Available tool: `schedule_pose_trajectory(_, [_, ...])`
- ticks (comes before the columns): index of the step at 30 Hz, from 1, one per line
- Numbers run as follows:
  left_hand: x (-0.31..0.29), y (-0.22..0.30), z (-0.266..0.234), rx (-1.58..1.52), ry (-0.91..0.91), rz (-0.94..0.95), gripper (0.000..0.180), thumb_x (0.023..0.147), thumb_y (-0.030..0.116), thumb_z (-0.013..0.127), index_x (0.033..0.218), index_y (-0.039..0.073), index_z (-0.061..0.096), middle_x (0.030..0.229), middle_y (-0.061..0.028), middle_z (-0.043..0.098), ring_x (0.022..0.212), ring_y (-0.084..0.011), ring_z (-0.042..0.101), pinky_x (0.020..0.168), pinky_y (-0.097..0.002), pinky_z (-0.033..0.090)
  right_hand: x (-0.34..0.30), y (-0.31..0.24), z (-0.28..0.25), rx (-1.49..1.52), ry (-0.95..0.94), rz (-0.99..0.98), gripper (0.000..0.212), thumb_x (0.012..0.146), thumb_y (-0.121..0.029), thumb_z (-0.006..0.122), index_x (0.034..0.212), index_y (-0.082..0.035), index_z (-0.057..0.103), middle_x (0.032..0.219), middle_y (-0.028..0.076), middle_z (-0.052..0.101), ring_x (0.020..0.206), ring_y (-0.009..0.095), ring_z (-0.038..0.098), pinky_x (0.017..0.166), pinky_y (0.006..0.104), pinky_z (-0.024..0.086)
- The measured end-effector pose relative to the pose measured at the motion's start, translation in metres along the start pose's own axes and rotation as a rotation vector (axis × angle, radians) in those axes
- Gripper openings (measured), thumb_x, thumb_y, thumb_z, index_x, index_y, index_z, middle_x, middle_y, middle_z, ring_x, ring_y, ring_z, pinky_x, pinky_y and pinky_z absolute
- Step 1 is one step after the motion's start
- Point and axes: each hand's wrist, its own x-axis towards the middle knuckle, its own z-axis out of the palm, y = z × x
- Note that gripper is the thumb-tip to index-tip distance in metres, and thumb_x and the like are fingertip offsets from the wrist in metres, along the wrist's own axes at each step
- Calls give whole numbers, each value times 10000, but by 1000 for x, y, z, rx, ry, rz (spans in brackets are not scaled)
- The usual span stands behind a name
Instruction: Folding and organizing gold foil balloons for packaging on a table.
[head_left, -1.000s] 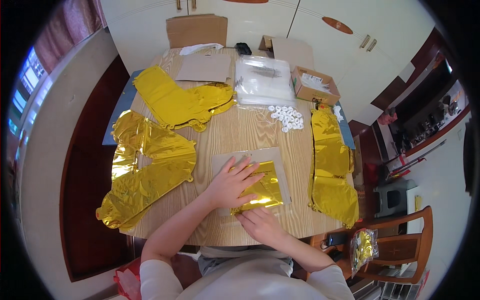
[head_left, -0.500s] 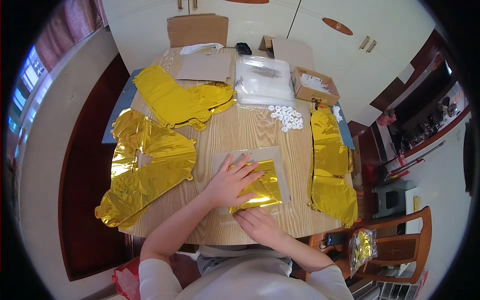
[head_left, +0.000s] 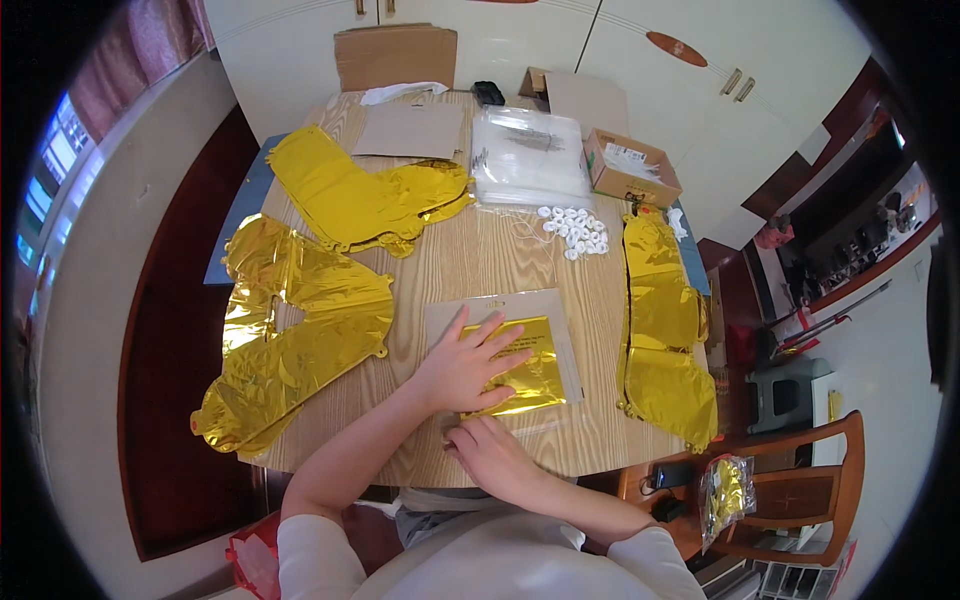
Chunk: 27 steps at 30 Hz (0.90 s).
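In front of me on the table lies a clear plastic bag [head_left: 571, 345] with a grey card and a folded gold foil balloon [head_left: 540, 372] inside. My left hand [head_left: 462, 372] rests flat on it, fingers spread across the foil and card. At the bag's near edge, toward its left corner, my right hand [head_left: 492, 455] is closed, its fingertips pinching the plastic edge. Unfolded gold foil balloons lie around: one [head_left: 330, 305] on the left, a pile [head_left: 335, 195] at the far left, and another pile [head_left: 662, 325] on the right.
A stack of clear bags [head_left: 530, 165], a grey card [head_left: 408, 130] and a small cardboard box [head_left: 635, 165] stand at the back. Small white ribbon rolls [head_left: 578, 233] sit before the bags. On the wooden chair [head_left: 800, 490] lies a packed gold foil bag [head_left: 728, 495].
My right hand has slid left along the bag's near edge. My left hand stays pressed on the bag in nearly the same place.
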Motion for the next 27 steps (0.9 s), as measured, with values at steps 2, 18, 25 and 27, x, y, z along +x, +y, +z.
schedule_pose_trajectory(2, [0,0,0,0,-4,0,570,884,501,571,1403,270,522,1506,-62,429,1422,-321,337,1122,-665,161,2,-2,0,-11,-18,35,164,856,-162,637,940,-23,611,925,130,558,918,305,558,826,408,467])
schedule_pose_trajectory(18, [1,1,-1,32,-14,13,567,893,514,551,1402,266,522,1511,-70,421,1420,-324,330,1120,-644,188,4,-5,5,-207,3,-15,113,777,-142,609,851,-57,597,848,86,548,831,241,546,731,372,430])
schedule_pose_trajectory(25, [1,1,-1,20,-5,14,566,882,505,572,1388,256,535,1497,-72,435,1421,-323,329,1114,-643,198,3,-3,5,-76,149,9,148,814,-190,650,877,-65,603,863,75,544,863,240,551,733,373,424])
schedule_pose_trajectory(27, [1,1,-1,21,0,10,564,880,504,575,1384,254,538,1493,-71,439,1420,-320,330,1112,-643,201,3,-4,9,-98,97,14,143,810,-169,667,887,-68,600,865,89,543,859,264,559,739,379,428])
